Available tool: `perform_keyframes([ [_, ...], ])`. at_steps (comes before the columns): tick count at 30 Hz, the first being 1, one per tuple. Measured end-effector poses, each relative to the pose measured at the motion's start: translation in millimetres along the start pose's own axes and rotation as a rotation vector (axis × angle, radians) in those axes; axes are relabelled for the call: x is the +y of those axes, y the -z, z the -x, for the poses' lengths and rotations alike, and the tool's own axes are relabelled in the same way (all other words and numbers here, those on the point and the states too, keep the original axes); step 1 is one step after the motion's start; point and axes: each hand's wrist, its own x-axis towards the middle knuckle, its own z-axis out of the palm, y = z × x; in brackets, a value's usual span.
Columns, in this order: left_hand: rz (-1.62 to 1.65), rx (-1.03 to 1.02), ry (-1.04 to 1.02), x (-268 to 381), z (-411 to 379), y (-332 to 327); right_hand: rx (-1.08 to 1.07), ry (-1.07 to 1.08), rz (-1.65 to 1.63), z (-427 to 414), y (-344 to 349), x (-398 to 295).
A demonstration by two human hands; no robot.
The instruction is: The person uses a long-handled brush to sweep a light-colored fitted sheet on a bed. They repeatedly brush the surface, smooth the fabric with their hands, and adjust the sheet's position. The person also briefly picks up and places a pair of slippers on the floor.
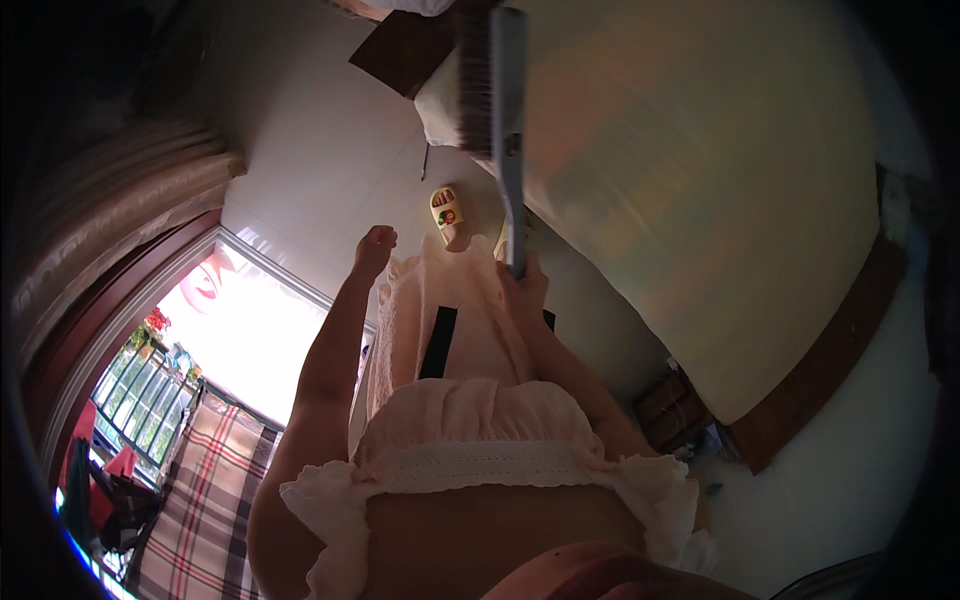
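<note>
My right hand is closed around the lower end of a grey long-handled brush. The brush stands upright in the picture, its dark bristles facing left, in front of a bed with a pale cover. My left hand hangs to the left of my light dress, fingers curled, with nothing visible in it. Below my hands, a yellow slipper with a coloured ornament is on one foot; the other slipper is partly hidden behind the brush handle.
The bed fills the right side, with a brown wooden edge and a dark box-like object near its corner. A thin stick-like object lies on the floor. On the left are a bright doorway, a bundled curtain and a plaid cloth.
</note>
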Motion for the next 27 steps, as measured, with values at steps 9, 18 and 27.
perform_keyframes([
  [9,-0.337,0.029,-0.215,81.4,-46.9,0.9,1.116,-0.641,-0.588,-79.2,180.2,71.1],
  [18,-0.745,0.171,-0.611,190.8,-73.4,-30.9,0.35,-0.258,-0.851,-224.5,-20.0,-94.0],
  [27,-0.88,0.1,-0.419,198.3,-109.3,-37.6,0.532,-0.283,-0.58,-165.6,77.5,-40.5],
])
